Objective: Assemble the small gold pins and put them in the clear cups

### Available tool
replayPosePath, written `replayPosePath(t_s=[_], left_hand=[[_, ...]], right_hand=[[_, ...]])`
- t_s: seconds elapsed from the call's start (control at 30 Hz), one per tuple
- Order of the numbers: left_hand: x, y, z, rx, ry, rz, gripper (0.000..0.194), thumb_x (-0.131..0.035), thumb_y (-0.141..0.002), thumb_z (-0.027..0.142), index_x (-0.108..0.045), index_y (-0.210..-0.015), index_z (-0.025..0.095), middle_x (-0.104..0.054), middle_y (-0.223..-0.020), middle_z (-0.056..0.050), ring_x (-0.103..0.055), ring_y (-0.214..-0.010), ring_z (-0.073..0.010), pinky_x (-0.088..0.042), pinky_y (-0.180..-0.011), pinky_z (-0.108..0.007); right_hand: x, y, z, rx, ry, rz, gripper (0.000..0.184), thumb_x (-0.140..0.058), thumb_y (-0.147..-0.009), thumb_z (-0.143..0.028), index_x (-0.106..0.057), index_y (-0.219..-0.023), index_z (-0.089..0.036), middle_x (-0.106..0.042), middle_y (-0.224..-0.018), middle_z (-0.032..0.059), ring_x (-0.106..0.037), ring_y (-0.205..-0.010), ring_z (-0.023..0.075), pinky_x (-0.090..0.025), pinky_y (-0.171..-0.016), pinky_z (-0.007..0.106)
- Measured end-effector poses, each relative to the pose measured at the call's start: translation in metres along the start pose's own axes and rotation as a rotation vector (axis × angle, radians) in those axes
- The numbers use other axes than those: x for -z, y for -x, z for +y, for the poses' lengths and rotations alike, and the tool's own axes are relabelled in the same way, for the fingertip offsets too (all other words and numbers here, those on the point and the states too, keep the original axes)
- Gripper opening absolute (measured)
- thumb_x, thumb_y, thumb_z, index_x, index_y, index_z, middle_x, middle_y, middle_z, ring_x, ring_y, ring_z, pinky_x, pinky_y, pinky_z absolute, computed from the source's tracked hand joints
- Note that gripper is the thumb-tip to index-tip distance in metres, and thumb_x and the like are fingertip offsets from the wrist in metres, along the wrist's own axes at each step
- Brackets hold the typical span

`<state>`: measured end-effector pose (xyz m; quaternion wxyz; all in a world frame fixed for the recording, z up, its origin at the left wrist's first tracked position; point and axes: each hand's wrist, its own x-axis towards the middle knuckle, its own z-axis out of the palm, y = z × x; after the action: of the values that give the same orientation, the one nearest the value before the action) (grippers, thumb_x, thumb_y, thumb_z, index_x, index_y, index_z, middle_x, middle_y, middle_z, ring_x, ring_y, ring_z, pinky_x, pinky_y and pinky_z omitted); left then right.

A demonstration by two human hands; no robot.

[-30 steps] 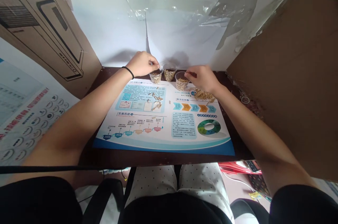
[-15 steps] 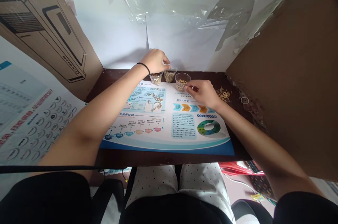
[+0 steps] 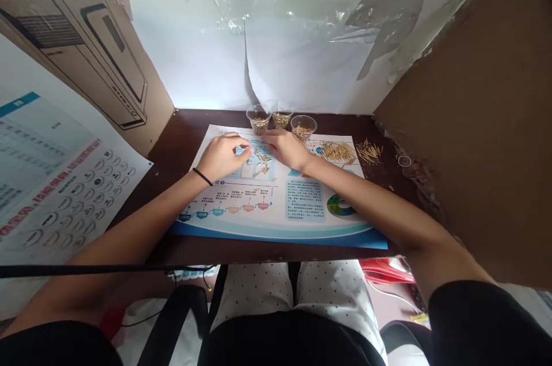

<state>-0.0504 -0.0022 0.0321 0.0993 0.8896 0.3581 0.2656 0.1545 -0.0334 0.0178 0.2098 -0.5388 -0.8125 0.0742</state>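
My left hand point(image 3: 226, 156) is over the left part of the printed sheet point(image 3: 241, 225), its thumb and forefinger pinched together. Whatever may be between those fingertips is too small to make out. Just right of it lie loose small brass-coloured pieces point(image 3: 262, 167). My right hand point(image 3: 288, 150) reaches in from the right beside these pieces, fingers bent and closed, the tips partly hidden. Behind the hands stand a left clear cup point(image 3: 259, 123), a middle clear cup point(image 3: 282, 119) and a right clear cup point(image 3: 303, 129), each holding small brass-coloured pieces.
A heap of thin gold-coloured pins point(image 3: 337, 152) lies on the sheet's right side, with more pins point(image 3: 370, 152) on the dark tabletop point(image 3: 185, 127). Cardboard point(image 3: 470, 124) walls the right side. A printed carton point(image 3: 99, 49) and another printed sheet point(image 3: 64, 182) stand at left.
My left hand has come away from the middle cup, toward me and left. The right hand has moved left from the right cup to the loose pieces, uncovering the pin heap.
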Motion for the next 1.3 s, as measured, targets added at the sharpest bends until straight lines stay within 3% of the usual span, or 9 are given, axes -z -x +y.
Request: replayPosePath(t_s=[0.2,0.4,0.57,0.67,0.77,0.93,1.07,1.17,1.3], left_hand=[[-0.013,-0.022,-0.012,0.055,-0.009,-0.148,0.013,-0.061,-0.078,0.025,-0.072,-0.079,0.018,-0.069,-0.084,-0.006,-0.06,-0.069,-0.0171,-0.05,-0.077,-0.034],[-0.014,-0.033,-0.016,0.021,-0.153,-0.271,0.018,-0.052,-0.082,0.015,-0.064,-0.069,0.017,-0.067,-0.084,-0.008,-0.061,-0.077,-0.0207,-0.047,-0.072,-0.034],[-0.01,-0.025,-0.007,-0.014,-0.355,-0.365,0.02,-0.041,-0.086,0.009,-0.061,-0.087,0.013,-0.061,-0.099,-0.015,-0.06,-0.085,-0.0258,-0.042,-0.061,-0.033],[0.006,-0.038,-0.004,-0.014,-0.292,-0.276,0.019,-0.04,-0.087,0.008,-0.057,-0.093,0.013,-0.06,-0.097,-0.014,-0.058,-0.079,-0.0224,-0.042,-0.063,-0.032],[0.023,-0.07,-0.003,-0.042,-0.121,-0.08,0.016,-0.042,-0.089,0.012,-0.057,-0.094,0.016,-0.06,-0.083,-0.006,-0.055,-0.072,-0.0182,-0.043,-0.069,-0.031],[0.019,-0.114,-0.004,0.023,-0.127,-0.056,0.014,-0.048,-0.081,0.012,-0.061,-0.08,0.017,-0.061,-0.074,-0.006,-0.055,-0.069,-0.0202,-0.043,-0.066,-0.032],[0.015,-0.093,-0.009,-0.045,-0.076,0.031,0.02,-0.044,-0.083,0.014,-0.064,-0.08,0.016,-0.067,-0.085,-0.008,-0.059,-0.078,-0.0208,-0.046,-0.074,-0.033],[0.016,-0.057,-0.01,-0.119,-0.014,0.027,0.021,-0.044,-0.084,0.017,-0.065,-0.084,0.017,-0.069,-0.089,-0.006,-0.06,-0.079,-0.0184,-0.047,-0.077,-0.032],[0.004,-0.02,-0.016,-0.114,0.05,-0.036,0.021,-0.044,-0.087,0.022,-0.064,-0.082,0.018,-0.07,-0.087,-0.005,-0.058,-0.072,-0.016,-0.046,-0.071,-0.031]], right_hand=[[-0.003,-0.022,-0.006,-0.102,0.145,-0.061,0.028,-0.043,-0.089,-0.011,-0.071,-0.085,-0.013,-0.066,-0.097,0.0117,-0.06,-0.088,0.0217,-0.042,-0.072,0.034],[0.001,-0.025,-0.013,-0.127,0.323,-0.157,0.034,-0.037,-0.088,-0.002,-0.069,-0.099,-0.011,-0.065,-0.098,0.015,-0.06,-0.084,0.0225,-0.04,-0.065,0.034],[0.01,-0.018,-0.024,-0.136,0.358,-0.234,0.04,-0.035,-0.083,0.006,-0.064,-0.107,-0.007,-0.064,-0.1,0.0183,-0.059,-0.086,0.0241,-0.037,-0.063,0.033],[0.026,-0.023,-0.024,-0.115,0.303,-0.172,0.036,-0.035,-0.084,0.003,-0.059,-0.11,-0.007,-0.064,-0.094,0.0168,-0.057,-0.079,0.0217,-0.035,-0.063,0.032],[0.044,-0.041,-0.019,-0.132,0.207,0.027,0.029,-0.036,-0.089,-0.003,-0.059,-0.104,-0.011,-0.065,-0.092,0.0126,-0.055,-0.075,0.0182,-0.035,-0.065,0.031],[0.055,-0.072,-0.011,-0.184,0.102,0.134,0.016,-0.048,-0.089,-0.012,-0.062,-0.095,-0.014,-0.067,-0.094,0.011,-0.057,-0.081,0.0192,-0.038,-0.07,0.031],[0.059,-0.051,-0.014,-0.195,0.027,0.15,0.021,-0.045,-0.09,-0.013,-0.066,-0.09,-0.014,-0.067,-0.09,0.0101,-0.057,-0.081,0.0188,-0.04,-0.074,0.033],[0.056,-0.014,-0.016,-0.028,-0.14,-0.052,0.021,-0.054,-0.088,-0.024,-0.068,-0.101,-0.014,-0.066,-0.099,0.0086,-0.059,-0.083,0.0178,-0.042,-0.077,0.032],[0.032,0.023,-0.017,0.039,-0.165,-0.208,0.056,-0.069,-0.08,-0.039,-0.057,-0.129,-0.015,-0.056,-0.117,0.0124,-0.057,-0.1,0.0243,-0.044,-0.084,0.035]])
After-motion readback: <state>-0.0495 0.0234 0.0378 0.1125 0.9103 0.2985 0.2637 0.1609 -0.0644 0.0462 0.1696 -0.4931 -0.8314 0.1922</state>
